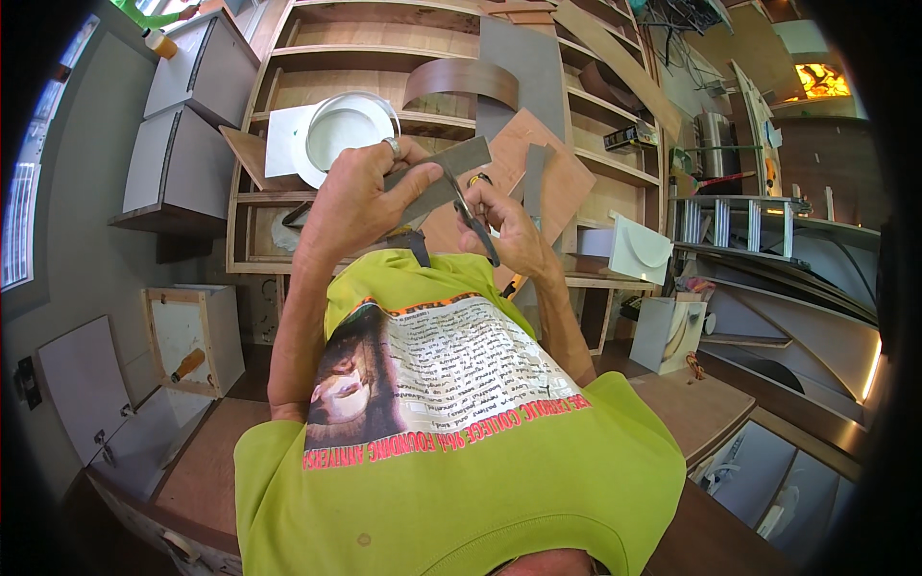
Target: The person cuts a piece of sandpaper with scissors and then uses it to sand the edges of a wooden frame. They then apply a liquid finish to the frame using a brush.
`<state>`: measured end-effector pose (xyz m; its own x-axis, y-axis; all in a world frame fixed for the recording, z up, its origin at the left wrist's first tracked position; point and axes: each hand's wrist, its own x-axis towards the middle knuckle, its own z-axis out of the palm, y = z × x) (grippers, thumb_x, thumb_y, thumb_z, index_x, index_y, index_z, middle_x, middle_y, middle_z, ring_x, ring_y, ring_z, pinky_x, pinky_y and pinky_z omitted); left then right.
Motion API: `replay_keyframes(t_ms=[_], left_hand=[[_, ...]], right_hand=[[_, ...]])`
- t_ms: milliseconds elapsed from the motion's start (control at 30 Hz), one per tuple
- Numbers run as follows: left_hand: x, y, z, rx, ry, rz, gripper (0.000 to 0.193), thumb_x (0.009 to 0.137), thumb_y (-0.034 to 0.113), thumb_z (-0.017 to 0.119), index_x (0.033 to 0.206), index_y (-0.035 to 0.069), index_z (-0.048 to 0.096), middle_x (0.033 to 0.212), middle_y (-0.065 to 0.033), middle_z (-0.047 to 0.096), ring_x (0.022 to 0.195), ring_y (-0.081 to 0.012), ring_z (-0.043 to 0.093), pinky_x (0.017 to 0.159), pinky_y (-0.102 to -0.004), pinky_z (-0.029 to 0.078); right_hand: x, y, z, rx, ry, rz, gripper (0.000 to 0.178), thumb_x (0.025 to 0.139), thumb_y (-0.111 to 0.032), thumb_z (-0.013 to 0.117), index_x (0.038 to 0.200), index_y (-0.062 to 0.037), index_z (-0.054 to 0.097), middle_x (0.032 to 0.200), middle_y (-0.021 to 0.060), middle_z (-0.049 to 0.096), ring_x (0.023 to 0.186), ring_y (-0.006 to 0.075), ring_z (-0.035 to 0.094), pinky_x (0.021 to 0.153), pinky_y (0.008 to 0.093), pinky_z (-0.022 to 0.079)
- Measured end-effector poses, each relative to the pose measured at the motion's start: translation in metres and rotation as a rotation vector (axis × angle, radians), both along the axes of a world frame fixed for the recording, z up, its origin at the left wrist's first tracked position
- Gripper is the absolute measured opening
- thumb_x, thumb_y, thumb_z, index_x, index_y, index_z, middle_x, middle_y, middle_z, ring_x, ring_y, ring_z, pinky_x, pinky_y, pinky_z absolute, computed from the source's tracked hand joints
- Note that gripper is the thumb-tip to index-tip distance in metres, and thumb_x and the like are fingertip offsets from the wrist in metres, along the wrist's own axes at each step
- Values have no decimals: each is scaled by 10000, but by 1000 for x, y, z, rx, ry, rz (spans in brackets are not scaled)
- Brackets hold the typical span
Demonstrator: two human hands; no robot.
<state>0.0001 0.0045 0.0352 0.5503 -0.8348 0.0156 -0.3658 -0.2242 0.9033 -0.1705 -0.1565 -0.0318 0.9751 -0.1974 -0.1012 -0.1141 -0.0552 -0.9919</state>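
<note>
My left hand (365, 197), with a ring on a finger, pinches a short grey-brown strip of thin sheet (468, 154) between thumb and fingers. My right hand (509, 228) is closed round the dark handles of a pair of scissors (488, 242). The scissors' blades meet the strip just right of my left thumb; whether they are parted there I cannot tell. Both hands are in front of my waist, over a wooden shelf frame (375, 60). Beneath and beyond my right hand lie a brown board (567, 178) and a narrow grey strip (535, 182).
A white ring-shaped piece (305, 144) and a curved brown strip (461, 77) rest on the frame. Grey cabinet boxes (182, 163) stand left, with a bottle (158, 43) on top. Another person's green sleeve (144, 13) shows far left. A ladder (735, 228) lies right.
</note>
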Motion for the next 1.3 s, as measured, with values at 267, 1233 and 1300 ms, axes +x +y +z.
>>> replay_keyframes(t_ms=[267,1233,1300], left_hand=[[-1,3,-1,-24,-7,20,226,897,187,693,931,-37,687,708,-168,674,581,-193,596,603,-347,483],[2,-2,-55,-429,645,250,264,951,214,672,1078,-16,646,967,-71,701,847,-142,674,788,-286,562],[9,1,-52,-480,606,301,262,940,210,685,1075,-13,653,959,-69,704,828,-137,673,764,-287,563]], right_hand=[[-2,-1,-4,51,88,39,428,793,-361,836,947,-104,530,812,-76,462,737,32,424,660,221,363],[35,25,-1,422,-359,-586,392,810,-43,793,1062,-84,496,921,6,548,865,79,557,780,215,460],[26,20,-5,442,-259,-426,378,820,-111,800,1051,-79,502,915,13,565,869,88,564,789,233,463]])
